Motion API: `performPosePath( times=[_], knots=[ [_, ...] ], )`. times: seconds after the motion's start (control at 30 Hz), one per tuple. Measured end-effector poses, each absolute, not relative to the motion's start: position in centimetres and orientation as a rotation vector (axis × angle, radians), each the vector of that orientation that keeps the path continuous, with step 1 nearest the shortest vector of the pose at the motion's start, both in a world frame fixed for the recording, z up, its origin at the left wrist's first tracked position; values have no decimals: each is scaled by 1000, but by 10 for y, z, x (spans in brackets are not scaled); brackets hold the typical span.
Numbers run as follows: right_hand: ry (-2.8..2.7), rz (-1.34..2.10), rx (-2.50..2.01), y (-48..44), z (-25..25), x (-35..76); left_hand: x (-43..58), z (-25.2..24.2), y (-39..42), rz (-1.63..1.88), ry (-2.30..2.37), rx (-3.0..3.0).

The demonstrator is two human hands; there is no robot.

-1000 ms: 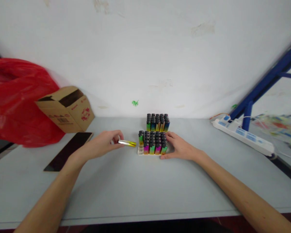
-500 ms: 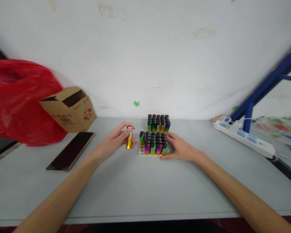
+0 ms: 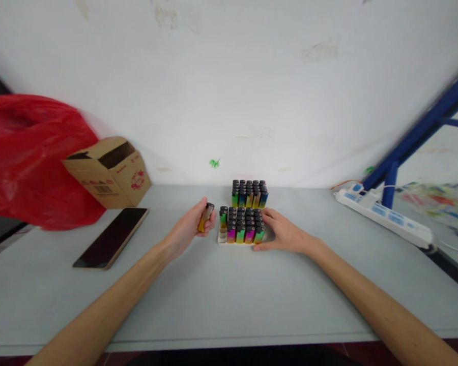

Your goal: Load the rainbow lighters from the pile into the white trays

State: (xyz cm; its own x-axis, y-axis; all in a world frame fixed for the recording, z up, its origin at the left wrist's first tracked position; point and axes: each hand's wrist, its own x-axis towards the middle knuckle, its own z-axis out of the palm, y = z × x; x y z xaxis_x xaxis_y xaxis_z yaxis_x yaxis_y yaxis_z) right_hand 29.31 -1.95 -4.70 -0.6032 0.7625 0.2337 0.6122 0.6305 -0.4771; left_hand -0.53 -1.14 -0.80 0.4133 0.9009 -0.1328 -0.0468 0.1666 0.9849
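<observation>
My left hand is closed around a lighter with a yellowish lower body and a dark top, tilted to the right. Just right of it stands a clear tray packed with upright lighters in pink, green and yellow with black tops. In the tray's left column, the front slots hold no lighter, and a green lighter stands behind them. My right hand grips the tray's right side, thumb at the front corner and fingers further back. The fingertips are partly hidden by the lighters.
A second block of lighters stands behind the tray, near the wall. On the left are a phone, an opened cardboard box and a red plastic bag. A white power strip lies at the right beside a blue metal frame.
My left hand has turned the lighter from upright, silver top showing, to a rightward tilt, with the dark top up. My right hand and the tray stay put.
</observation>
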Motion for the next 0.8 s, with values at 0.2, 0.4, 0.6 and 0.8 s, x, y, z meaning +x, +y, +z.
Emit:
performPosePath(
  times=[0.2,0.4,0.6,0.8],
  knots=[
    [-2435,493,-1111,-20,-47,294,-7,-11,-9,781,795,1122],
    [-2435,497,-1120,-20,-48,294,-8,-8,-13,859,808,1113],
    [-2444,486,-1116,-20,-47,294,-7,-6,-11,906,839,1117],
    [-2436,493,-1099,-20,-46,293,-6,-7,-11,926,917,1166]
  ],
)
